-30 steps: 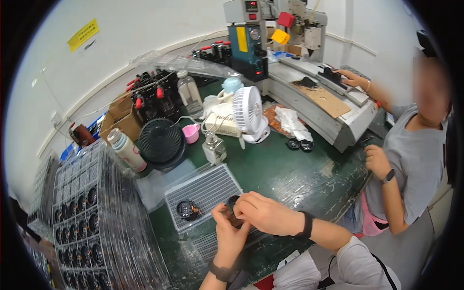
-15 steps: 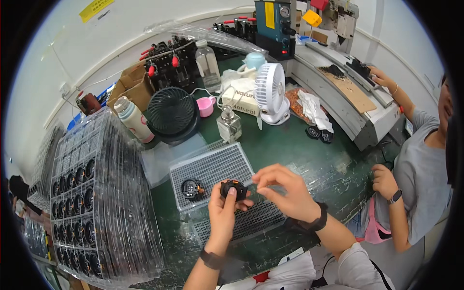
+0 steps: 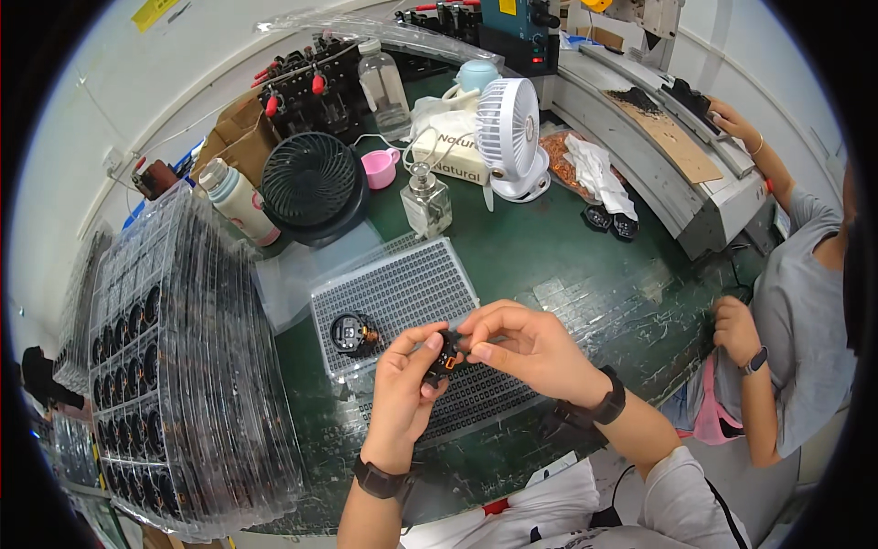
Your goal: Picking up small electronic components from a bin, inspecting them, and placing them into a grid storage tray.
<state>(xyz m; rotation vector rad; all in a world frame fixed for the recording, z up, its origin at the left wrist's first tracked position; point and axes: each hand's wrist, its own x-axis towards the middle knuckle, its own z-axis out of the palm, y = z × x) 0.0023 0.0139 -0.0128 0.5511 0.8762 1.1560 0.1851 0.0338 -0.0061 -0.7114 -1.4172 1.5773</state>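
Note:
My left hand [image 3: 399, 382] grips a small black round part with orange pieces [image 3: 444, 360] between thumb and fingers, tilted on its side. My right hand [image 3: 535, 352] is at the part's right edge, thumb and fingertips pinched together. What sits between those fingertips is too small to make out. Behind my left hand, a similar black round part [image 3: 350, 335] with a coppery piece lies on a pale tray filled with rows of tiny dark pieces [image 3: 402, 279]. Another such tray [image 3: 480, 403] lies under my hands, partly hidden by them.
Stacked clear plastic trays [image 3: 219, 384] of black round parts stand at left. Behind are a black fan [image 3: 314, 188], a glass bottle [image 3: 426, 203], a pink cup [image 3: 380, 168] and a white fan [image 3: 508, 128]. At right, a co-worker's hand [image 3: 734, 123] is at a grey machine [image 3: 640, 165].
My right hand has come in from the right to touch the black part. My left hand has turned the part onto its side, bringing its orange pieces into view.

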